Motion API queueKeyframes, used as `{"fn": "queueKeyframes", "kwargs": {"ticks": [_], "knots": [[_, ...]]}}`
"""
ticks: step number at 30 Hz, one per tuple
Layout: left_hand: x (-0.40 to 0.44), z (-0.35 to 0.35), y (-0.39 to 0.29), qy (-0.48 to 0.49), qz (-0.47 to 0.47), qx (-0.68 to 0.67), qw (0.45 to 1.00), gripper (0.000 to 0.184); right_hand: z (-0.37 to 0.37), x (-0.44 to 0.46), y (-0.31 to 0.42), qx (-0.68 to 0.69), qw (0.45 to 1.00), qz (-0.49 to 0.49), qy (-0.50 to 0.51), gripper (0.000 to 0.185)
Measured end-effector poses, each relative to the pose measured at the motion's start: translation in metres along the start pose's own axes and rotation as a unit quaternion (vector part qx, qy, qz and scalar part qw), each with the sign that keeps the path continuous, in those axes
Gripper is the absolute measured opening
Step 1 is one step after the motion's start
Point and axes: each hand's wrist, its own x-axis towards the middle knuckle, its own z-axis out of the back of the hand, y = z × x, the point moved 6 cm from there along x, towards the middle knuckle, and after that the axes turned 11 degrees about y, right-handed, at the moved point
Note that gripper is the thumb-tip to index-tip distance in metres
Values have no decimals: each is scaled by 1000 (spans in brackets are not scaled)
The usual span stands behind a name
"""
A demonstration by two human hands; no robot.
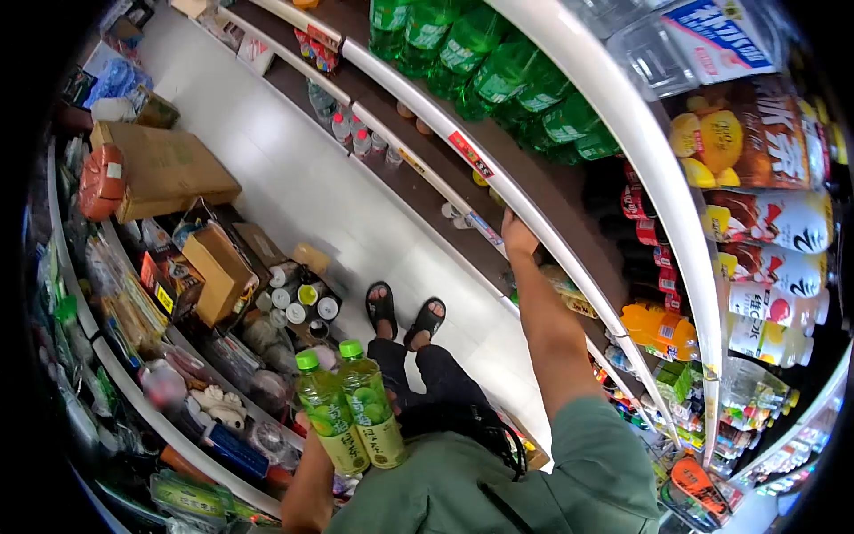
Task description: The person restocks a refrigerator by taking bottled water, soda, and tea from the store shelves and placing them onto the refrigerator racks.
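Note:
Two drink bottles with bright green caps and green fruit labels, the left one and the right one, stand side by side against my chest. My left hand is closed around them from behind and below, mostly hidden by the bottles. My right arm stretches to the shelf on the right. There my right hand reaches over the white shelf edge into a lower tier. Its fingers are largely out of sight, and what they touch cannot be made out. Yellow-capped items sit just beyond the hand.
Green soda bottles fill an upper shelf, with orange drink bottles and milk tea bottles further right. On the left, a large cardboard box and several cans border the white tiled floor.

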Motion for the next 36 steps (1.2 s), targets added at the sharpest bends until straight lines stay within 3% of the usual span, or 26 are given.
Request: {"fn": "queueKeyframes", "kwargs": {"ticks": [2, 3, 5, 6, 8, 9, 10, 12, 14, 16, 17, 18, 21, 22, 24, 28, 30, 32, 34, 36], "knots": [[7, -13, -2, 45, -7, 14, 999, 111, 9, -21, 2, 55, 991, 63, -105, 45], [13, -31, -7, 110, -25, 52, 992, 104, 12, -27, 0, 59, 990, 62, -111, 45], [16, -29, -18, 122, -1, 45, 992, 108, 23, -48, 12, 20, 980, 148, -133, 37], [18, -28, -23, 127, 11, 42, 991, 110, 28, -62, 11, 25, 981, 142, -133, 37], [23, -35, -43, 164, -9, 108, 980, 113, 47, -105, 34, 58, 969, 239, 2, 28], [27, -46, -53, 192, -24, 150, 970, 114, 60, -130, 40, 63, 955, 288, -9, 22], [28, -47, -61, 195, -10, 155, 968, 114, 77, -150, 41, 66, 959, 276, -18, 22], [36, -38, -83, 174, 0, 248, 953, 113, 119, -194, 52, 247, 905, 346, 33, 23], [45, -48, -87, 178, 24, 264, 948, 111, 148, -232, 52, 346, 874, 307, 151, 22], [56, -44, -80, 197, 87, 235, 948, 113, 171, -268, 57, 479, 797, 298, 216, 17], [57, -52, -65, 163, 175, 187, 953, 116, 179, -283, 58, 496, 780, 292, 246, 15], [68, -66, -49, 169, 191, 189, 948, 116, 188, -291, 59, 511, 761, 289, 274, 14], [91, -81, -1, 125, 240, 206, 940, 116, 216, -296, 58, 495, 765, 307, 276, 13], [102, -78, 13, 102, 246, 205, 942, 114, 221, -292, 53, 476, 785, 312, 243, 15], [121, -110, 83, 340, 386, 145, 845, 111, 225, -285, 28, 414, 849, 245, 218, 18], [139, -123, 162, 354, 426, 156, 818, 115, 243, -302, -34, 439, 865, 213, 116, 22], [136, -126, 198, 333, 431, 103, 832, 111, 238, -313, -75, 520, 838, 148, 71, 27], [129, -124, 235, 317, 442, 109, 832, 110, 247, -335, -114, 514, 849, 116, 27, 34], [128, -117, 270, 267, 430, 95, 857, 110, 241, -355, -166, 563, 825, 57, 0, 37], [126, -116, 306, 269, 440, 128, 847, 109, 244, -380, -216, 600, 797, 60, -45, 39]]}}
